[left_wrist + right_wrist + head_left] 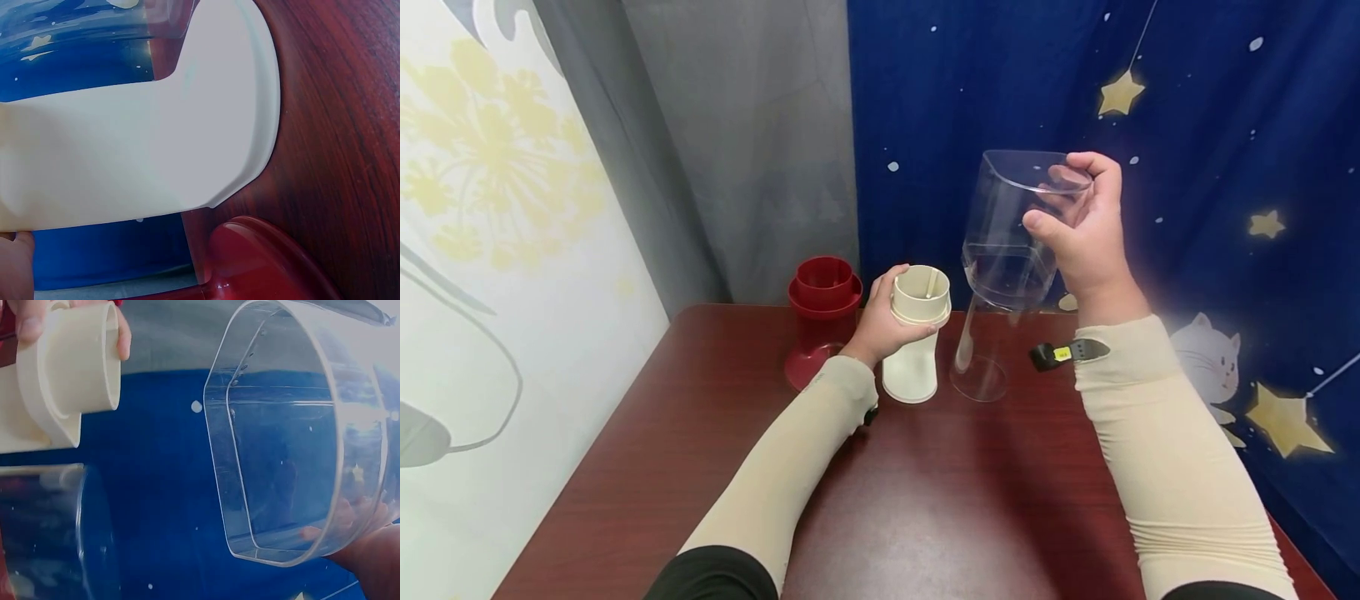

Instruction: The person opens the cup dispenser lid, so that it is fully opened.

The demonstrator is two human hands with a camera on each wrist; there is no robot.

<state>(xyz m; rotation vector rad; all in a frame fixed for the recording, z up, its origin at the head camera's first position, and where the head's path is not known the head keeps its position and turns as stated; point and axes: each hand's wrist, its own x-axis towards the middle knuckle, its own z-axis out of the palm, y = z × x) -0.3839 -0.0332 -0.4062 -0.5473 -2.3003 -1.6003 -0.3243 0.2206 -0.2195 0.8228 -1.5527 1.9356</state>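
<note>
My left hand (pixel 880 325) grips a cream plastic stand (pixel 912 371) just under its round top collar, thumb across the front and fingers behind. The stand is upright, its wide foot down on the table in the left wrist view. Raised at the right, my right hand (pixel 1093 237) holds a clear plastic container (pixel 1000 208) near its upper rim, thumb on the near side and fingers round the far side. The lower opening of this container (pixel 219 469) shows in the right wrist view, with one flat side. Under it stands a second clear container (pixel 988 387), beside the cream stand.
A red stand (pixel 824 321) of like shape is to the left of the cream one, close by it. All stand near the back of the dark red table (pixel 910 500). Behind hangs a blue curtain (pixel 925 108) with stars, next to a grey one (pixel 752 150).
</note>
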